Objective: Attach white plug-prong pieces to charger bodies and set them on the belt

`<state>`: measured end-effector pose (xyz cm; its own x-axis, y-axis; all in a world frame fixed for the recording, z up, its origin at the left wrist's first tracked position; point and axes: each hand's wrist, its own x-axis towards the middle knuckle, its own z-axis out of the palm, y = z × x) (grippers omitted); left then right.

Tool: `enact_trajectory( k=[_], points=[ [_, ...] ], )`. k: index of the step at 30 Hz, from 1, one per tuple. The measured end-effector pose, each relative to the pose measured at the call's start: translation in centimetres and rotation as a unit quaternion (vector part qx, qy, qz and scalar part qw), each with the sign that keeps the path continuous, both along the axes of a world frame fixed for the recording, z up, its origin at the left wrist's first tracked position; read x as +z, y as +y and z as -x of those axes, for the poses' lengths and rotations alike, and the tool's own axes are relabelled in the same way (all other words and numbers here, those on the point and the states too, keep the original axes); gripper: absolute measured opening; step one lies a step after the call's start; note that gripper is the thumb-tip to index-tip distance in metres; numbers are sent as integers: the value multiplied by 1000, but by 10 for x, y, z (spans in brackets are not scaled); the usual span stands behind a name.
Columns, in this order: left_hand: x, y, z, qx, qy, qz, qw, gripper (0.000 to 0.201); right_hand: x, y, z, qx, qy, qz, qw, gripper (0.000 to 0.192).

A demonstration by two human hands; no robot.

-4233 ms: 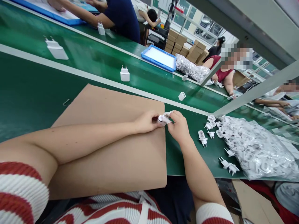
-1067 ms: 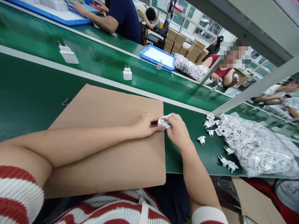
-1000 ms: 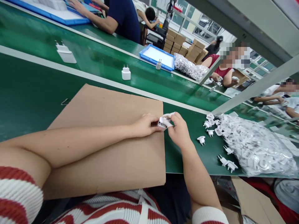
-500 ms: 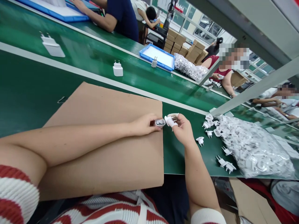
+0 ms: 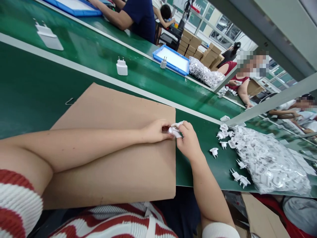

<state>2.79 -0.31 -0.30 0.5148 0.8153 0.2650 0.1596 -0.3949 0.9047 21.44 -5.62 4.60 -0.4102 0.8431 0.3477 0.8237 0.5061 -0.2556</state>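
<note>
The left hand (image 5: 158, 131) holds the left end of a white charger (image 5: 174, 131), fingers curled round it. The right hand (image 5: 188, 137) grips the right end between thumb and fingers, so the two hands nearly meet. The charger is above the right edge of the cardboard (image 5: 111, 175), which lies on the green table (image 5: 37, 89). Right of the right hand, loose plugs (image 5: 214, 152) lie scattered beside a full clear bag (image 5: 274, 162). Beyond the white line (image 5: 138, 90), three upright chargers (image 5: 122, 67) stand spaced apart, prongs up; farther off lies a blue tray (image 5: 183, 71).
</note>
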Motion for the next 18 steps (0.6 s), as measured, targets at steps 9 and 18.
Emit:
enact_trajectory(
  k=[9, 18],
  points=[
    [-1, -1, 0, 0, -6, -6, 1000, 33, 0, 2, 3, -57, -48, -19, 997, 34],
    [-8, -6, 0, 24, 28, -49, 998, 35, 2, 3, 3, -78, -65, -20, 995, 28]
  ],
)
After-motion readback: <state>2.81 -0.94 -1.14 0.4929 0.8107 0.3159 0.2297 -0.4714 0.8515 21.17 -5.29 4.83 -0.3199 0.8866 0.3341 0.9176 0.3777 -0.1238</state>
